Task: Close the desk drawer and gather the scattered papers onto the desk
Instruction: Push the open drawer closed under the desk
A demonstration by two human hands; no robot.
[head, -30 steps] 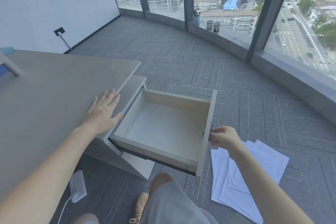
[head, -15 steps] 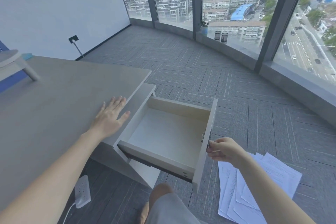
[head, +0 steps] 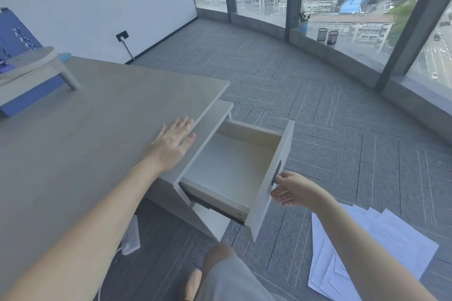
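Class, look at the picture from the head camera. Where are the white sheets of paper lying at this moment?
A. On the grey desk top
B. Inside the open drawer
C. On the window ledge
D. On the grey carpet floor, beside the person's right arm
D: the fanned white sheets of paper lie on the grey carpet floor, while the pale wooden drawer stands open and holds nothing, and no sheets rest on the grey desk top.

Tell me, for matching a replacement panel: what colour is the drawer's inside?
Pale cream drawer interior, seen in the head view.
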